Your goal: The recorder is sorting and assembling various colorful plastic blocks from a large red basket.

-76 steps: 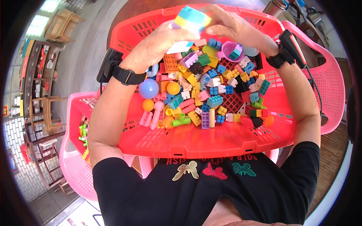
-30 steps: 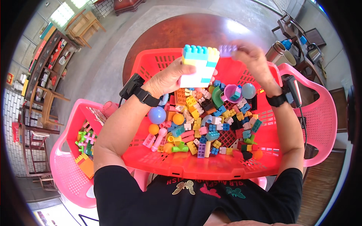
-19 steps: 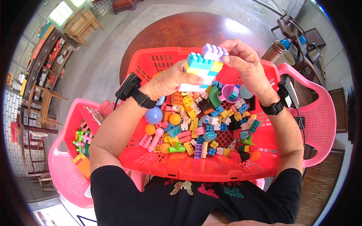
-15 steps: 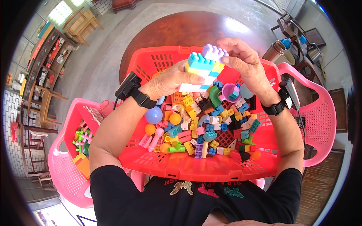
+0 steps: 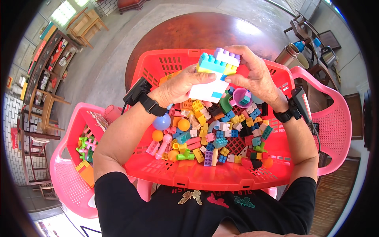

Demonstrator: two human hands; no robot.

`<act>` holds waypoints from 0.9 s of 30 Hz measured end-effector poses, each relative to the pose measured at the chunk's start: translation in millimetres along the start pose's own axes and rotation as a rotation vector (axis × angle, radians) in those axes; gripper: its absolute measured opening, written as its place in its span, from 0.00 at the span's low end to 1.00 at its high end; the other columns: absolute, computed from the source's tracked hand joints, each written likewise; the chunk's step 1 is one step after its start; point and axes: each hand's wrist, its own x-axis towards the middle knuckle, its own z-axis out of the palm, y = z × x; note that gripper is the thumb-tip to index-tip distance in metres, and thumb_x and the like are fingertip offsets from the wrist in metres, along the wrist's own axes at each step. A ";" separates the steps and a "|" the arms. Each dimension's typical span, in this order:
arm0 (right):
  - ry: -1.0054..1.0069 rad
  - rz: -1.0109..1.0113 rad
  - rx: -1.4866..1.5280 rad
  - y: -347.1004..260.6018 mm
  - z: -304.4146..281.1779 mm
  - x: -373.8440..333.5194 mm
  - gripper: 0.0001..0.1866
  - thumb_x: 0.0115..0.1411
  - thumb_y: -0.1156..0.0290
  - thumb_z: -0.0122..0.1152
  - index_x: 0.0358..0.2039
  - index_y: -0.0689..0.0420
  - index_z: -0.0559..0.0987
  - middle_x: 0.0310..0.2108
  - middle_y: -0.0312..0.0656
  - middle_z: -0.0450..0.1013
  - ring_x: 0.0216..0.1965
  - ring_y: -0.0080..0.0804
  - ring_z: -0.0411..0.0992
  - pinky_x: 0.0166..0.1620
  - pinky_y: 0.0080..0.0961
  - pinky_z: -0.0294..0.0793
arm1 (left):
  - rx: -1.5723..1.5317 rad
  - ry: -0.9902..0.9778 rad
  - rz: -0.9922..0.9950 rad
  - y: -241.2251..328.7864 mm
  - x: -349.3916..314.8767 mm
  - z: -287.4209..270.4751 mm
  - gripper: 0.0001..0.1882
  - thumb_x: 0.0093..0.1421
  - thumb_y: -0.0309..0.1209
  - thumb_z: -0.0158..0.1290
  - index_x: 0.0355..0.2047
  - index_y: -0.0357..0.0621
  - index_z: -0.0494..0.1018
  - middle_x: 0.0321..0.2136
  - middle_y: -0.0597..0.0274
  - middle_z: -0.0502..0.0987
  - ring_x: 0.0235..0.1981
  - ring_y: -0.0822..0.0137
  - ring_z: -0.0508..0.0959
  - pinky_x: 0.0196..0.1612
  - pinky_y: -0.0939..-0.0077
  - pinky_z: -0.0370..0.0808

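Above the red basket (image 5: 177, 173), my left hand (image 5: 175, 87) grips a stack of toy building blocks (image 5: 203, 89), thumb across its front. The stack is mostly white, with turquoise, yellow and blue blocks in its upper part. A lavender block (image 5: 229, 56) sits on top at the right, beside the turquoise one, studs up. My right hand (image 5: 256, 75) closes on the stack's right side: the thumb presses near the blue and yellow blocks, and the forefinger reaches to the lavender block. The other fingertips are partly hidden behind the stack.
Loose blocks (image 5: 207, 136) in many colours fill the basket, with a blue ball (image 5: 161, 122) and orange balls (image 5: 183, 125). The basket spans pink plastic chairs (image 5: 327, 122). A round wooden table (image 5: 169, 35) stands beyond. Another red container (image 5: 85, 118) with toys is at left.
The lavender block has come down onto the stack's top. My right thumb has slid from that block to the stack's side, and the stack has tilted slightly and shifted a little right.
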 end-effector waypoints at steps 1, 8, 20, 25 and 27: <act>-0.008 0.052 0.021 -0.6 0.3 -0.7 0.29 0.47 0.72 0.69 0.51 0.59 0.69 0.42 0.46 0.72 0.45 0.39 0.72 0.47 0.29 0.71 | -0.014 0.005 -0.015 -0.3 -0.1 0.3 0.24 0.59 0.38 0.56 0.52 0.38 0.67 0.40 0.56 0.77 0.36 0.65 0.80 0.30 0.72 0.81; -0.006 -0.007 -0.142 -7.6 -1.0 2.2 0.28 0.48 0.73 0.68 0.50 0.60 0.69 0.43 0.48 0.72 0.45 0.45 0.72 0.47 0.31 0.71 | 0.047 0.028 -0.005 1.4 -0.8 0.8 0.22 0.59 0.39 0.55 0.50 0.38 0.68 0.36 0.57 0.77 0.33 0.66 0.80 0.26 0.75 0.81; -0.081 -0.003 -0.096 -14.8 -1.8 5.6 0.26 0.53 0.70 0.66 0.50 0.61 0.68 0.43 0.48 0.71 0.46 0.43 0.71 0.49 0.30 0.70 | -0.016 -0.054 -0.086 6.9 -9.1 3.3 0.30 0.60 0.42 0.53 0.55 0.35 0.62 0.45 0.48 0.75 0.42 0.57 0.79 0.39 0.68 0.80; -0.004 0.083 0.122 3.3 2.8 -2.3 0.25 0.53 0.73 0.65 0.51 0.59 0.68 0.43 0.43 0.71 0.46 0.34 0.70 0.49 0.28 0.69 | 0.064 0.039 -0.033 3.8 -0.5 4.8 0.28 0.60 0.40 0.53 0.55 0.36 0.63 0.44 0.51 0.75 0.42 0.62 0.79 0.45 0.67 0.78; -0.009 0.077 0.130 5.1 1.6 -2.7 0.25 0.53 0.73 0.65 0.50 0.59 0.68 0.43 0.42 0.71 0.46 0.32 0.70 0.49 0.28 0.69 | 0.117 0.089 0.019 2.3 0.2 9.2 0.26 0.60 0.38 0.54 0.54 0.36 0.65 0.43 0.53 0.76 0.41 0.65 0.79 0.45 0.69 0.78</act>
